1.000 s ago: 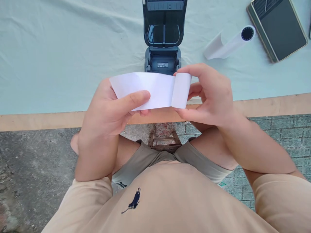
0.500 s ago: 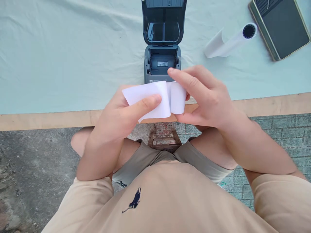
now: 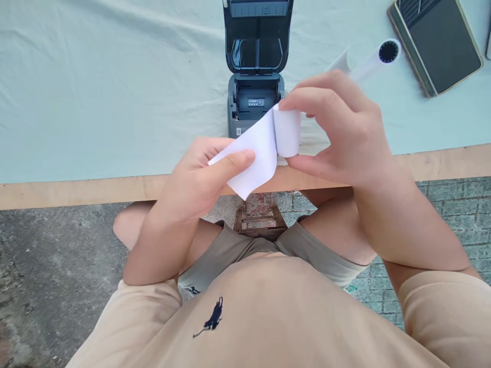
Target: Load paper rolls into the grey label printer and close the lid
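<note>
A small white paper roll (image 3: 287, 132) is held at its two ends between the thumb and fingers of my right hand (image 3: 341, 128). From it a loose strip of paper runs left, and my left hand (image 3: 203, 176) pinches that strip under its thumb. The strip slants downward to the left, with one corner hanging toward the table edge. Just beyond my hands sits a dark label printer (image 3: 256, 105) with its lid (image 3: 257, 41) standing up and its inner bay showing a small printed label. Part of the printer's front is hidden behind the paper.
At the right lies another white roll (image 3: 370, 66) with a dark core and a loose tail, partly behind my right hand. A dark flat device (image 3: 437, 46) rests at the far right. The pale cloth (image 3: 115, 102) ends at a wooden table edge (image 3: 76, 191).
My right hand has moved up and outward with the roll. The strip now slants more steeply, while my left hand has shifted slightly right and keeps its pinch.
</note>
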`<action>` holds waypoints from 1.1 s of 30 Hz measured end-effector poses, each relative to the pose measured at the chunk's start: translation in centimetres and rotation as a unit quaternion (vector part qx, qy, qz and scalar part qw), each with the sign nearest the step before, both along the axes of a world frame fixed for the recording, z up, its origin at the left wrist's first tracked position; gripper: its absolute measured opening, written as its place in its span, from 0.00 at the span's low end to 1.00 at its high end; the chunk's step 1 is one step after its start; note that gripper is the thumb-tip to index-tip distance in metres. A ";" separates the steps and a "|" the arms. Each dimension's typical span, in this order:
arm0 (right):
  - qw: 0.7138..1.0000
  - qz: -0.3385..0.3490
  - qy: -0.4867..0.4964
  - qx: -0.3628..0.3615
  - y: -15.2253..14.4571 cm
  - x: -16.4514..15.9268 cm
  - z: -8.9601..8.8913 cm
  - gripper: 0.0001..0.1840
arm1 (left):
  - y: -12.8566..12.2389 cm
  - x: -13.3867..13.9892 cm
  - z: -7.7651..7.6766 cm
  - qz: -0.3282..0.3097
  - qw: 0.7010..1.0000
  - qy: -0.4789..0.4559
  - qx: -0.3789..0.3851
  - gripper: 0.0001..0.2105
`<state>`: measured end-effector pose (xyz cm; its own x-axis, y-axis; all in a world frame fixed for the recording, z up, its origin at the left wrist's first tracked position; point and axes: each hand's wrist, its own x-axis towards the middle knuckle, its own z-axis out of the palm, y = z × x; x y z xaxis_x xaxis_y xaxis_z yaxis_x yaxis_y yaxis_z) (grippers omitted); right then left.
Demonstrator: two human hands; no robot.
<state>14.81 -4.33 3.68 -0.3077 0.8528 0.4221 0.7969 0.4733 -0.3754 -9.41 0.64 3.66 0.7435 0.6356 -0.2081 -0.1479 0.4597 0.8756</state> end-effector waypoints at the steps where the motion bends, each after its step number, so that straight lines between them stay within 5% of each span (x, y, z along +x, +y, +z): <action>1: 1.000 -0.004 -0.030 -0.004 0.4 0.4 0.3 0.29 | -0.1 0.1 -0.2 0.001 1.000 0.015 -0.013 0.11; 4: 0.995 0.013 -0.099 -0.030 1.5 1.1 1.1 0.33 | -0.3 0.5 -0.6 -0.001 0.998 0.053 -0.043 0.14; 9: 0.997 -0.008 -0.042 -0.071 1.5 -0.1 0.6 0.27 | -0.5 0.7 -0.1 -0.002 0.999 0.047 -0.003 0.14; 14: 1.000 -0.002 0.001 0.007 0.2 -1.3 0.0 0.21 | 0.8 -1.0 1.6 -0.069 0.981 0.129 0.130 0.19; 16: 0.999 0.026 0.020 0.034 -0.3 -1.4 0.2 0.19 | 1.7 -1.7 2.3 -0.018 0.984 0.112 0.134 0.19; 19: 0.995 0.070 0.048 0.051 -0.8 -1.7 0.5 0.17 | 2.4 -1.7 2.7 0.049 0.986 0.143 0.070 0.24; 23: 0.999 0.040 -0.010 0.016 -0.9 -2.7 0.1 0.10 | 1.7 -0.2 1.4 -0.042 0.998 0.014 -0.047 0.16; 27: 0.985 0.043 0.044 0.164 -0.3 -3.7 -1.2 0.06 | 0.9 0.7 0.0 -0.076 0.983 -0.032 -0.165 0.10; 29: 0.974 0.035 0.077 0.211 -0.1 -4.0 -1.8 0.06 | 0.9 1.0 -0.3 -0.057 0.981 -0.021 -0.183 0.10; 33: 0.979 0.034 0.085 0.181 0.0 -3.8 -2.6 0.16 | 1.0 1.1 -0.3 -0.043 0.984 -0.035 -0.172 0.12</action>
